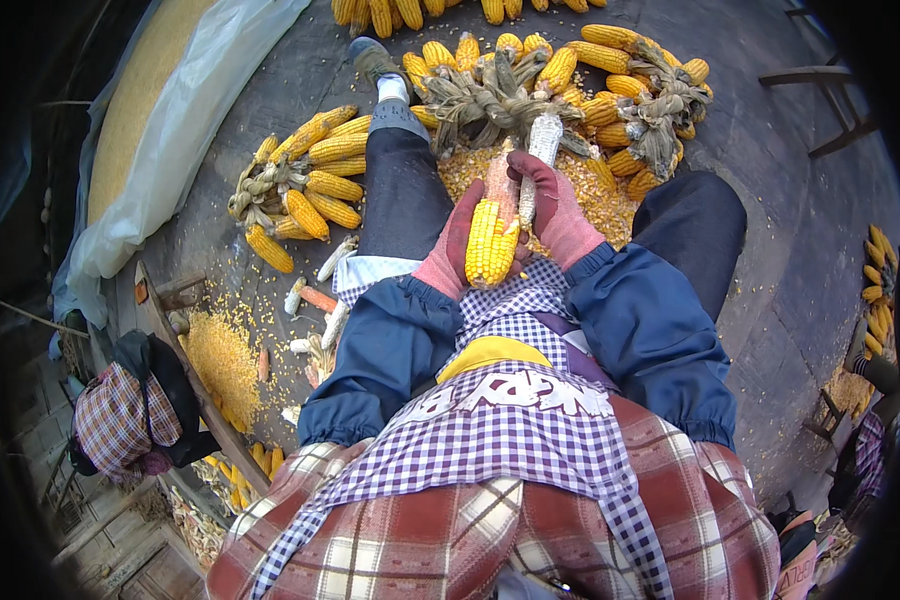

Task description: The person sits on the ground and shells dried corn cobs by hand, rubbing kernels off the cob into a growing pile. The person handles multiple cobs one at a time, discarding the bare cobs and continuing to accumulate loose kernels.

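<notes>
My left hand (462, 244), in a red and pink work glove, grips a partly shelled ear of corn (493, 244). Yellow kernels cover its near end, while the far end is a bare pinkish cob. In my right hand (551, 202), gloved alike, is a bare whitish corncob (544, 139), held against the side of that ear. Both hands are above my lap, over the checked apron (487, 442). Loose corn kernels (457, 171) lie in a heap on the floor between my legs. Some of my fingertips are hidden behind the ear.
Braided bunches of corn ears lie beyond the heap (487, 94), at the right (656, 112) and at the left (307, 176). Bare cobs (335, 322) are scattered by my left leg. A wooden bench (202, 390), plastic sheeting (172, 127) and a stool (832, 97) stand around. Another person's leg (874, 371) shows far right.
</notes>
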{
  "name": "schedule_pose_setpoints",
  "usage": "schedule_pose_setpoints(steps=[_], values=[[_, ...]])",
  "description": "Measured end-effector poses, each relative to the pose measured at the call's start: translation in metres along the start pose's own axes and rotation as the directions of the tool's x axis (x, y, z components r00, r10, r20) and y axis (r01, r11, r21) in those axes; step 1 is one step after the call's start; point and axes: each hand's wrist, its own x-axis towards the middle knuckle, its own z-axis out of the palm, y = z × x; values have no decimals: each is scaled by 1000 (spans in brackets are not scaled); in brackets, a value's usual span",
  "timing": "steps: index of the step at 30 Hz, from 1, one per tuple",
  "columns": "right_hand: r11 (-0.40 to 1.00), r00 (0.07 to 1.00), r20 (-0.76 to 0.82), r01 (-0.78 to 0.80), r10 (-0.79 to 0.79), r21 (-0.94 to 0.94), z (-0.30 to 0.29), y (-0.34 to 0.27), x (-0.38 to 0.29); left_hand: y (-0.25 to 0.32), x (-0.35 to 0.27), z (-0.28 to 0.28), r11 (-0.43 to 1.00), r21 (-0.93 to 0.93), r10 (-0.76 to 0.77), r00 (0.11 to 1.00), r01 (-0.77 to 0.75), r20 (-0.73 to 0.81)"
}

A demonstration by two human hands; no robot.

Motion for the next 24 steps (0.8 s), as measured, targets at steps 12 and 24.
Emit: schedule_pose_setpoints(steps=[12, 24], values=[[998, 998, 29, -46, 47, -47, 6, -9, -30, -8, -1, 2, 994, 53, 98, 995, -97, -13], [998, 997, -74, -2, -3, -68, 3, 32, -13, -23, 21, 2, 902, 34, 420, 856, -430, -302]])
